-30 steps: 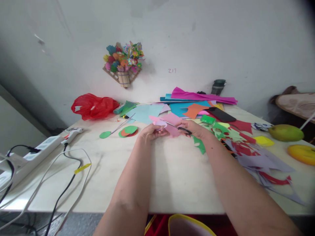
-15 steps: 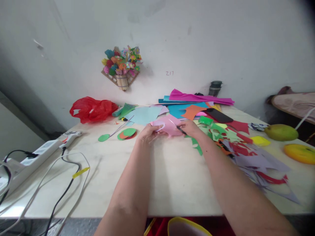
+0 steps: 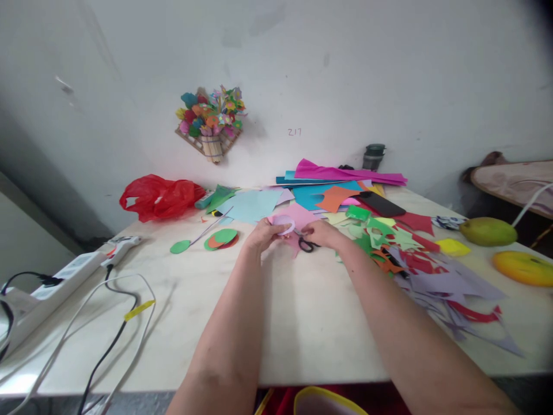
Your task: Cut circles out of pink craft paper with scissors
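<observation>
My left hand [image 3: 262, 235] is closed, thumb on top, around a pale lilac paper disc [image 3: 283, 225] laid over a piece of pink paper [image 3: 303, 214]. The pink sheet spreads out behind and below the disc. To the right, my right hand [image 3: 322, 233] is closed on a pair of scissors [image 3: 307, 245]. Their black handle loops show below the fingers, and a short bit of blade points toward the disc. Whether the fingers also touch the pink paper is hidden. Left of my left hand, green and orange paper circles [image 3: 221, 238] lie stacked, near a single green circle [image 3: 180, 247].
Paper scraps [image 3: 449, 282] cover the right side, by a green mango [image 3: 488, 231] and a yellow one [image 3: 523, 268]. A black phone [image 3: 382, 203] and coloured sheets [image 3: 254, 204] lie behind. A red plastic bag [image 3: 162, 197], power strip [image 3: 71, 275] and cables [image 3: 137, 305] occupy the left.
The scissors have turned in my right hand, so their handle loops now show below the fingers. My right hand has shifted slightly left and down, closer to the lilac disc.
</observation>
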`<state>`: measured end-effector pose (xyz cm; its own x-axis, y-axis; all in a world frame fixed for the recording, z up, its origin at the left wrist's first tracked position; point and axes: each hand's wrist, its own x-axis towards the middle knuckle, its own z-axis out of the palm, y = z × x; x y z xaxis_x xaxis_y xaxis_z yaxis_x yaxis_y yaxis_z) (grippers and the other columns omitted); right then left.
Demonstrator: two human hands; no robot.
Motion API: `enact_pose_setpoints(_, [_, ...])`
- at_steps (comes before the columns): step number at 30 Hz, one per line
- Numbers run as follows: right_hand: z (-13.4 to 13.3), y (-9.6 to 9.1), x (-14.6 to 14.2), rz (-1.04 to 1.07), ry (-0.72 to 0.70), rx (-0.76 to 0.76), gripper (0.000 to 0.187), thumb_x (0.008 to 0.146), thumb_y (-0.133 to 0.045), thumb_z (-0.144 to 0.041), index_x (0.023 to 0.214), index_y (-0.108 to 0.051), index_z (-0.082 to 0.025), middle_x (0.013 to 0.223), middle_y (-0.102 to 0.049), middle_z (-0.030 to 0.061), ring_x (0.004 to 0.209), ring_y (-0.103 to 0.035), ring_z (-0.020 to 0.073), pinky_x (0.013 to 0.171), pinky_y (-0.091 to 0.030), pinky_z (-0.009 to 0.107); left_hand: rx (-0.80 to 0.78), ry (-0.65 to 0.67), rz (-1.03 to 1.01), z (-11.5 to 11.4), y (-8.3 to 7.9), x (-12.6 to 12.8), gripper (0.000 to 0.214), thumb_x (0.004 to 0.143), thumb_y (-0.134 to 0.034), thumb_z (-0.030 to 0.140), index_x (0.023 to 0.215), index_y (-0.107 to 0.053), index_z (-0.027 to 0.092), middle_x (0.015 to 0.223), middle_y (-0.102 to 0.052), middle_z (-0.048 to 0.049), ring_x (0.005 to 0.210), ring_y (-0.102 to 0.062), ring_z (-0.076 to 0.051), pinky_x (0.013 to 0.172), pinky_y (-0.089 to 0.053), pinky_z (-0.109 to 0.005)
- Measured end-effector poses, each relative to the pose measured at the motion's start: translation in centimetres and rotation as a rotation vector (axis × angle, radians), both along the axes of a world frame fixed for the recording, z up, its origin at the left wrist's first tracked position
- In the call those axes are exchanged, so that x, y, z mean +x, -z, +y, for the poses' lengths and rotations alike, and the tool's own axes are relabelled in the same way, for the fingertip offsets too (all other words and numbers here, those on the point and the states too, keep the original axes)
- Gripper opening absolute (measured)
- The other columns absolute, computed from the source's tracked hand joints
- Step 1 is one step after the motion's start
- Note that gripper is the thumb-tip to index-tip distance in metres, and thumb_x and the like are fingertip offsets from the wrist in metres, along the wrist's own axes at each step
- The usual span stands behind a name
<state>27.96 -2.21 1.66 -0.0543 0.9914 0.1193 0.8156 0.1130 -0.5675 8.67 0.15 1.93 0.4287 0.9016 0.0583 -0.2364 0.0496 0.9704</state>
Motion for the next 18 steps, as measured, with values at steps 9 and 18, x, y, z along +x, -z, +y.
enact_pose_setpoints(9, [-1.7, -2.0, -1.0, 0.711, -0.104, -0.076, 0.031, 0.076, -0.061, -0.046, 0.076, -0.063, -0.015, 0.066, -0.062, 0.0046, 0.056, -0.055, 0.0117, 0.041, -0.035, 0.018, 0.036, 0.094, 0.041, -0.8, -0.7, 0.5, 0.046, 0.051, -0.084, 0.018, 0.093, -0.069, 0.008, 0.070, -0.067, -0.0038, 0.054, -0.060, -0.011, 0.052, -0.048, -0.023])
enact_pose_setpoints(18, [-1.7, -1.9, -1.5, 0.651, -0.113, -0.043, 0.014, 0.066, -0.062, -0.025, 0.057, -0.054, -0.017, 0.044, -0.046, -0.0053, 0.038, -0.036, 0.0064, 0.039, -0.026, 0.020, 0.086, 0.183, 0.124, -0.8, -0.4, 1.3, 0.047, 0.053, -0.084, 0.017, 0.096, -0.068, 0.009, 0.070, -0.068, -0.0042, 0.053, -0.060, -0.011, 0.049, -0.045, -0.019])
